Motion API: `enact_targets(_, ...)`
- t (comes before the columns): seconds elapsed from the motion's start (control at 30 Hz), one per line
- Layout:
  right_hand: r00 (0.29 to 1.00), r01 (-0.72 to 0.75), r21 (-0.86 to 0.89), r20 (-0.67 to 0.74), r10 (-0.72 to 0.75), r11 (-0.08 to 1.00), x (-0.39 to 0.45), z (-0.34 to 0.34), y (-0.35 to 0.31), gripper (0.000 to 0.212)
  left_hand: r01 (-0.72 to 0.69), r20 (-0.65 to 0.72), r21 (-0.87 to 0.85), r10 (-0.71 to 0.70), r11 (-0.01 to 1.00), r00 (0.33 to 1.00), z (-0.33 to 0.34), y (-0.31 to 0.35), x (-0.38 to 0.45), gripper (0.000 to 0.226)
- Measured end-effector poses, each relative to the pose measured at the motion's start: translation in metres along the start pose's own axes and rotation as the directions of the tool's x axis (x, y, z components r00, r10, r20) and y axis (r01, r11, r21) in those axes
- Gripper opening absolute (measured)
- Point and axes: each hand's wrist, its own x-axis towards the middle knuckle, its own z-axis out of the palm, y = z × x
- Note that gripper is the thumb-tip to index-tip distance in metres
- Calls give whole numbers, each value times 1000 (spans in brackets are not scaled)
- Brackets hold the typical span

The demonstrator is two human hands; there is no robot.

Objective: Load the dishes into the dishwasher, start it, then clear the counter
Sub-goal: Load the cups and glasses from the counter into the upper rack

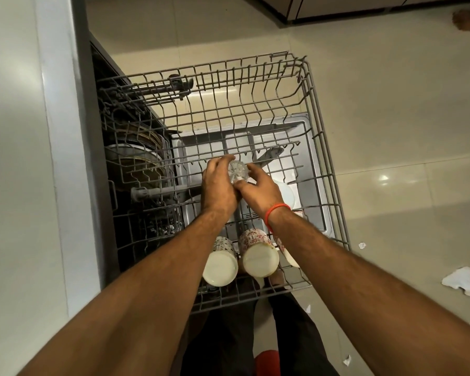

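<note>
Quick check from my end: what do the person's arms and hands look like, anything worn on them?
Both forearms are bare, with no sleeves or gloves in view. The right hand has a thin orange-red band around its wrist. The left hand and its wrist show nothing worn. No rings show on the fingers.

grey rack [319, 137], red-patterned white mugs [258, 252], orange wristband [276, 210]
</note>
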Motion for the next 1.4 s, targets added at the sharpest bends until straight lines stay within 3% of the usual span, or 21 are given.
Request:
enact_targets(0.17,1000,-8,37,14,7,999,-7,-3,-4,57,98,33,-39,-97,994,995,-9,12,-8,60)
enact_targets(0.3,999,25,77,20,-27,997,-24,-13,-7,55,267,84,-158,-256,951,963,-18,28,-32,85)
enact_targets(0.47,997,60,106,36,-64,993,-57,-30,-4,59,304,40,-317,-308,898,951,-34,47,-80,78)
enact_targets(0.67,976,178,174,95,-196,969,-113,-52,-11,55,226,-46,-542,-297,809,954,-56,86,-141,63)
enact_targets(0.97,882,338,298,229,-411,892,-222,-72,-48,57,59,-236,-618,-257,784,937,-120,136,-244,63)
enact_targets(1.1,784,420,312,347,-514,852,-272,-56,-68,55,-28,-398,-636,-296,771,868,-160,142,-296,62)
enact_targets(1.4,528,527,245,656,-539,814,-375,39,-96,54,-104,-634,-673,-500,732,590,-236,90,-410,59)
